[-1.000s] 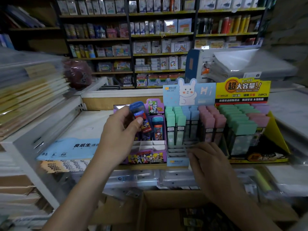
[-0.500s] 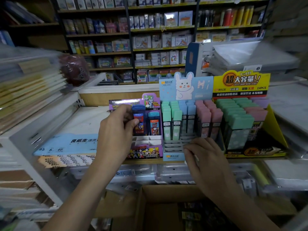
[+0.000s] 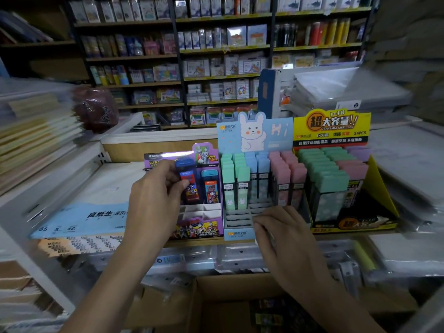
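The left hand [image 3: 153, 200] is pinching the blue lead case [image 3: 188, 179] upright in the purple display box's [image 3: 204, 227] back row, and I judge that tilting it is risking toppling the teal-capped case [image 3: 210, 186] just beside. The right hand [image 3: 286, 239] is resting on the rabbit box's [image 3: 237, 234] front, though I cannot tell whether it is gripping, on a crowded bench [image 3: 182, 242] facing stocked shelves [image 3: 223, 49].

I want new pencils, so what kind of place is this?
Most likely a stationery shop. A rabbit display box and a yellow display box hold rows of small cases, the left hand grips a dark blue case, and shelves behind are packed with packaged goods.
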Motion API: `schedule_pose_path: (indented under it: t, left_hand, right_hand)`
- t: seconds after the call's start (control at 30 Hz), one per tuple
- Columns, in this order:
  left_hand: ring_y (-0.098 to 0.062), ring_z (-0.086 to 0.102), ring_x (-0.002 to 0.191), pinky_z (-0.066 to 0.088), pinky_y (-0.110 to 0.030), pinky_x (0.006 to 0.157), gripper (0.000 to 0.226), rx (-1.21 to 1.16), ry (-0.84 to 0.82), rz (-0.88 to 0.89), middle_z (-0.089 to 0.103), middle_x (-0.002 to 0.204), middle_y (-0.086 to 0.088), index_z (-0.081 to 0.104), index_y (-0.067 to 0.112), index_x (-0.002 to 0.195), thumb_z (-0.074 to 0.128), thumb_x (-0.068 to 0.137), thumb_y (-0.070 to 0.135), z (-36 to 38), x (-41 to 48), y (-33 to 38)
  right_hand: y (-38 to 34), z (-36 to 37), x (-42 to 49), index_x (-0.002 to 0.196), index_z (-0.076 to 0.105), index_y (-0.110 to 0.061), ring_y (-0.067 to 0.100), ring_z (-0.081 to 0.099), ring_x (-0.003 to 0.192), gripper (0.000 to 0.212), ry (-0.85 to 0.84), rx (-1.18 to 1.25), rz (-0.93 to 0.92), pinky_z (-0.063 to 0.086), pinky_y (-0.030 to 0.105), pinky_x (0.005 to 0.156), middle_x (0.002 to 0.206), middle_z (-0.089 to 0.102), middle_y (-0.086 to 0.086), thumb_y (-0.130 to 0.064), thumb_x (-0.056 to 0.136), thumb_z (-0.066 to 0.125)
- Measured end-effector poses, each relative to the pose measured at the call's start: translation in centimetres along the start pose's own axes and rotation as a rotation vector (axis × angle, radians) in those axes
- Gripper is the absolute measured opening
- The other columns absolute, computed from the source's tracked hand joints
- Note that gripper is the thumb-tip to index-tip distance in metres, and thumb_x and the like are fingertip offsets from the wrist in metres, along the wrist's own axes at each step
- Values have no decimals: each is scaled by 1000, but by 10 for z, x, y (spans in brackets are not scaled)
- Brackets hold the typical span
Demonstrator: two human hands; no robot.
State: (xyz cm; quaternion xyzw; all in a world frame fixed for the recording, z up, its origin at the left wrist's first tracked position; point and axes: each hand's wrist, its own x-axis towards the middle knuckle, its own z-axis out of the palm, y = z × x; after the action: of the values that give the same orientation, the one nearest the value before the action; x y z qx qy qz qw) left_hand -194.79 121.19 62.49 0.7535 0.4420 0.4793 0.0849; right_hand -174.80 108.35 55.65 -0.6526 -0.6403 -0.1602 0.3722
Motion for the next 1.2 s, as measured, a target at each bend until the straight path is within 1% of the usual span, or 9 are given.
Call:
schedule_pose_path:
  t: [0.13, 0.23, 0.33, 0.4, 0.57, 0.7, 0.8, 1.13, 1.2]
  left_hand:
    - [-18, 66, 81, 50, -32, 70, 15, 60, -32, -10, 64, 79, 13, 67, 20, 101, 75, 90, 15, 0, 1, -1]
    - [-21, 67, 81, 55, -39, 73, 28, 68, -40, 8, 64, 78, 15, 64, 22, 112, 77, 89, 16, 3, -2, -1]
    - [-18, 64, 73, 50, -34, 64, 51, 126, -59, 91, 62, 75, 14, 52, 28, 132, 76, 89, 16, 6, -7, -1]
    - [-19, 61, 68, 44, -31, 58, 56, 193, -66, 166, 66, 78, 9, 48, 31, 137, 74, 90, 17, 7, -8, -2]
    - [-35, 70, 69, 47, -35, 52, 50, 438, -61, 234, 75, 89, -5, 59, 25, 130, 80, 84, 20, 8, -11, 2]
    - [-36, 70, 63, 53, -38, 50, 58, 526, -70, 235, 77, 92, -10, 65, 17, 133, 85, 79, 17, 8, -15, 2]
    - [-37, 71, 65, 55, -40, 51, 57, 517, -70, 232, 76, 96, -14, 63, 15, 137, 82, 83, 15, 10, -15, 1]
    - [-36, 68, 83, 59, -47, 66, 61, 294, -108, 186, 72, 107, -14, 38, 19, 156, 60, 99, 17, 7, -22, 0]
    - [-36, 68, 83, 58, -47, 66, 59, 257, -105, 168, 72, 107, -13, 40, 20, 155, 59, 99, 15, 4, -25, 1]
  right_hand:
    - [-1, -1, 0, 93, 75, -11, 21, 58, 87, 20, -3, 7, 4, 53, 37, 76, 94, 66, 1, -18, 95, 57]
    - [-1, -2, -1, 94, 75, -12, 19, 58, 89, 20, -10, 10, 10, 53, 36, 77, 96, 66, 0, -19, 95, 56]
    - [-1, -2, -1, 94, 75, -12, 19, 58, 90, 20, -21, 13, 16, 53, 36, 79, 96, 66, -1, -20, 96, 56]
    - [-1, -2, -1, 95, 75, -13, 18, 58, 91, 21, -32, 11, 16, 53, 36, 80, 97, 66, -2, -21, 96, 55]
    - [-1, -3, -1, 97, 75, -12, 19, 58, 93, 20, -37, 13, 19, 53, 37, 82, 99, 66, -1, -21, 96, 56]
    - [-2, -4, -1, 97, 75, -14, 17, 58, 93, 20, -33, 7, 15, 54, 35, 82, 99, 65, -3, -22, 95, 57]
    - [-2, -5, -2, 94, 75, -13, 17, 58, 91, 19, -18, -2, 4, 54, 35, 81, 96, 65, -2, -20, 94, 58]
    - [-3, -8, -3, 95, 74, -12, 17, 56, 93, 19, -37, 20, 6, 52, 35, 81, 96, 63, -2, -18, 95, 57]
    - [-3, -8, -2, 95, 74, -12, 16, 56, 94, 20, -56, 24, 3, 52, 34, 83, 98, 63, -2, -19, 96, 55]
